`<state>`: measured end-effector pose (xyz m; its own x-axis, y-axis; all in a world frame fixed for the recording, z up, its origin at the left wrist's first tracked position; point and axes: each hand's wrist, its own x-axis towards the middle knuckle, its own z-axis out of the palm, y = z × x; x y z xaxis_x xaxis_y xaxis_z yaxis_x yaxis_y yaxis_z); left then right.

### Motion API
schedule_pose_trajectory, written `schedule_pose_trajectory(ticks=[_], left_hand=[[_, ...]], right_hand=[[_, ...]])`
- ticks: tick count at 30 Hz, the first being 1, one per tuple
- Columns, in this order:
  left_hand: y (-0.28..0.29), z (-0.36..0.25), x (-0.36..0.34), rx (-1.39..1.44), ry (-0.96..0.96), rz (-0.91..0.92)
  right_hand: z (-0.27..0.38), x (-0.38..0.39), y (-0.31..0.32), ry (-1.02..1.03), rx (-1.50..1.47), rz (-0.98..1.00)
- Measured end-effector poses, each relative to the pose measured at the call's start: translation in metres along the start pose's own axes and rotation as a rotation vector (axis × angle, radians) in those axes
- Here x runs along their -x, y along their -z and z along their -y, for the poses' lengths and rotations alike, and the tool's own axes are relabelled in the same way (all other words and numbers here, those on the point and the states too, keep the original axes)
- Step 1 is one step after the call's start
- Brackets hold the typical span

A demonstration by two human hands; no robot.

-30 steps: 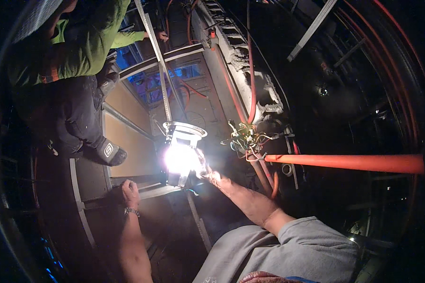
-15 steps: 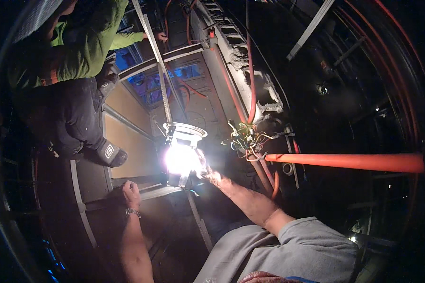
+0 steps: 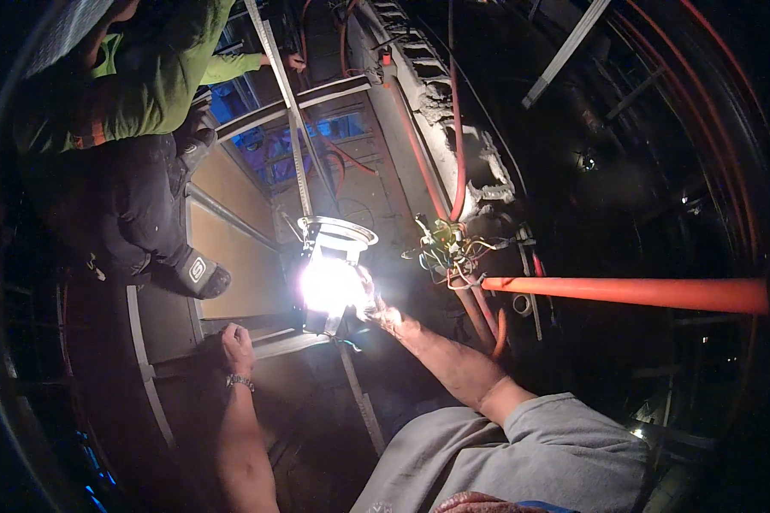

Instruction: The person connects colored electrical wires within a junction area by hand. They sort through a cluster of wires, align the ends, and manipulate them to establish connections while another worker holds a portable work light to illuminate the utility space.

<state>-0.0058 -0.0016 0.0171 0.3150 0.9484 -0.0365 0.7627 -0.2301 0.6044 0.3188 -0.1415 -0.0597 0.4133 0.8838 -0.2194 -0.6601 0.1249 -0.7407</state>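
A glaring, lit lamp point(image 3: 343, 230) with a round metal rim hangs at the middle, beside a perforated metal strap. My right hand point(image 3: 375, 305) is closed against its right side; the glare washes out most of the fingers. Lower left, my left hand point(image 3: 238, 345), with a watch on the wrist, has its fingers curled over a pale metal rail point(image 3: 291, 344). A short wire end point(image 3: 351, 345) sticks out under the lamp.
A co-worker in a green top point(image 3: 158, 94) crouches at upper left on the ceiling frame. To the right, a bundle of loose wires point(image 3: 447, 248) meets an orange conduit point(image 3: 624, 294). A broken block wall point(image 3: 436, 107) runs behind. Tan panel point(image 3: 231, 239) lies left of the lamp.
Almost nothing differs; the view has shifted very slightly. My right hand stays at the lamp and my left hand stays on the rail.
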Motion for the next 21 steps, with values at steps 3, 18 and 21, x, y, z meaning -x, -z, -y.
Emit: schedule_pose_trajectory(ticks=[3, 18, 21], left_hand=[[-0.002, -0.001, 0.001, 0.056, -0.015, -0.035], [0.005, 0.002, 0.003, -0.237, -0.051, -0.083], [0.002, -0.011, -0.001, -0.287, -0.077, -0.103]], right_hand=[[0.002, -0.002, -0.001, 0.005, 0.007, -0.001], [0.096, -0.050, -0.051, 0.373, 0.589, 0.061], [0.120, -0.084, -0.054, 0.580, 0.814, 0.086]])
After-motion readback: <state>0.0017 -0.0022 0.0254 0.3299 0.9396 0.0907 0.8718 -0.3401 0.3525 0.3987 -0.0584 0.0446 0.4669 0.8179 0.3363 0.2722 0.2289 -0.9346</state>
